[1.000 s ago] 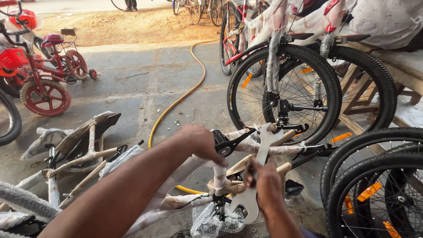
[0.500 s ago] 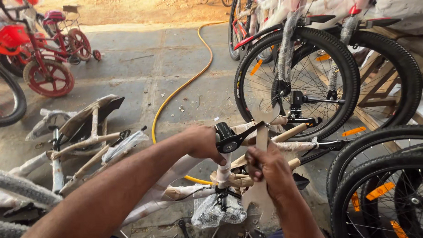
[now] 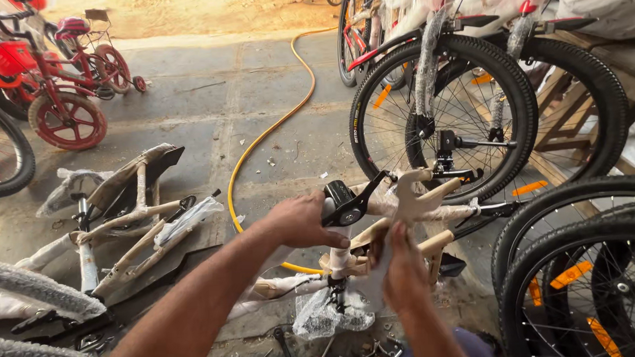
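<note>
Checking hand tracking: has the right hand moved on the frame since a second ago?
Yes. The right hand slid down, off the flat spanner head, toward the wrapped frame; the left hand stays by the black stem.

The right hand (image 3: pixel 405 270) slid lower along the flat wrench (image 3: pixel 406 203), while the left hand (image 3: pixel 301 221) stayed closed over the black stem (image 3: pixel 343 202).

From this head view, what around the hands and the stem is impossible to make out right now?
- Head view: the bolt or nut under the flat spanner is covered by the tool and the right hand.
- What the left hand presses on the black stem is under its palm.
- Small tools on the floor are cut off by the bottom edge.
</note>
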Tool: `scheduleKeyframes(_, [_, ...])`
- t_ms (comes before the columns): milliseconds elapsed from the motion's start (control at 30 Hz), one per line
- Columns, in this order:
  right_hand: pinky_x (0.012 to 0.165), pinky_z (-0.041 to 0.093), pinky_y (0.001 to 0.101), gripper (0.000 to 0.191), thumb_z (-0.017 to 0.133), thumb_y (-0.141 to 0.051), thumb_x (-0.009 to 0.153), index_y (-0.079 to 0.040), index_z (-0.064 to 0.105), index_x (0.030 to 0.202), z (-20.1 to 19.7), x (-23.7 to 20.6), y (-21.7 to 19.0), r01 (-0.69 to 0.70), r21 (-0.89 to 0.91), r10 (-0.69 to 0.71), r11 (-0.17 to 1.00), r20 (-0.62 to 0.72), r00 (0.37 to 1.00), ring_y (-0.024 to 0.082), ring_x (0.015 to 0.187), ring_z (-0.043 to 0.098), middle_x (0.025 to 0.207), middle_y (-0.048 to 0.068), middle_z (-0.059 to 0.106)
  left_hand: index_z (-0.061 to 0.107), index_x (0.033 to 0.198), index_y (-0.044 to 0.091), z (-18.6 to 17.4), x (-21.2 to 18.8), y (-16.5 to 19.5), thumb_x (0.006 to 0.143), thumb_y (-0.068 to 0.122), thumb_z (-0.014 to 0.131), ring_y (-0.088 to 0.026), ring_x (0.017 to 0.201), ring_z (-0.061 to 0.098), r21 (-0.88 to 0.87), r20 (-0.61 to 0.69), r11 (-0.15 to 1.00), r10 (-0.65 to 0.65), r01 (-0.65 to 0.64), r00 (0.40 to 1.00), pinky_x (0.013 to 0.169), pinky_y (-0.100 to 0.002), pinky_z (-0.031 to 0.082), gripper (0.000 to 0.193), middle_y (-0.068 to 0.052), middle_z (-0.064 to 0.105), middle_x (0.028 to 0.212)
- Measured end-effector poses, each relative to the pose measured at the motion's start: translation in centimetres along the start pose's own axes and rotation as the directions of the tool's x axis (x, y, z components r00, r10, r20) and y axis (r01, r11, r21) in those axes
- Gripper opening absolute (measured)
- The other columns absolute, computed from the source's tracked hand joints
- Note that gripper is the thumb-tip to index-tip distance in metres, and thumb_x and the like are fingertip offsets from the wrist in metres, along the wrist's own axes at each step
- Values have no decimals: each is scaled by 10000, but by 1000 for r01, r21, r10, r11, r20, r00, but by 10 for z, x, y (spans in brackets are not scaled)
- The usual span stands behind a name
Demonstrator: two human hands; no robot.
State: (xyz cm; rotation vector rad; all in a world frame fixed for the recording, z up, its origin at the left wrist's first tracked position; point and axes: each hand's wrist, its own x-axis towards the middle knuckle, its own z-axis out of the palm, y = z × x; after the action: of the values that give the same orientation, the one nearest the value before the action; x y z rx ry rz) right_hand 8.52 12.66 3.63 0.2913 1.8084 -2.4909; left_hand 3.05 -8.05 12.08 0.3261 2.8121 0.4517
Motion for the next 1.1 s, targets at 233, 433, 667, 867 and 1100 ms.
scheduleKeyframes(233, [384,355,314,607,288,-602,1020,-89,549,826,39,-17,110,-235,362,146,902,256,955,138,402,401,534,19,478,384,1518,69,-10,-27,-5,752,666,737,-329,1284,602,-322,-96,944,41,-70,995,1050,-440,473,1034,-187,585,1424])
scheduleKeyframes(433, [480,418,312,674,270,-703,1009,-102,536,860,99,-7,108,-276,611,21,742,391,920,148,481,467,598,13,477,383,1485,93,-4,-36,13,777,609,768,-358,1171,672,-141,-138,989,34,-53,990,1014,-454,503,957,-203,670,1269])
scheduleKeyframes(667, [616,500,390,709,300,-753,955,-93,559,929,130,-24,96,-230,720,-91,654,377,922,195,591,544,699,46,535,510,1361,72,-8,-31,9,809,538,787,-382,1083,695,-112,-225,985,107,-135,968,938,-479,529,774,-222,715,1166])
scheduleKeyframes(867, [588,493,397,704,312,-744,976,-99,588,1028,116,-16,97,-222,650,-82,727,403,912,196,564,546,674,61,534,527,1332,103,-7,-32,13,774,558,789,-356,1036,719,-82,-182,995,34,-49,983,923,-474,542,766,-190,724,1136])
scheduleKeyframes(1100, [545,476,396,738,304,-762,923,-82,565,1048,119,-17,107,-321,609,133,726,333,933,188,544,554,674,45,541,549,1301,152,-8,-37,18,765,588,778,-345,968,727,-93,-181,995,14,-31,983,853,-480,543,728,-169,745,1042])
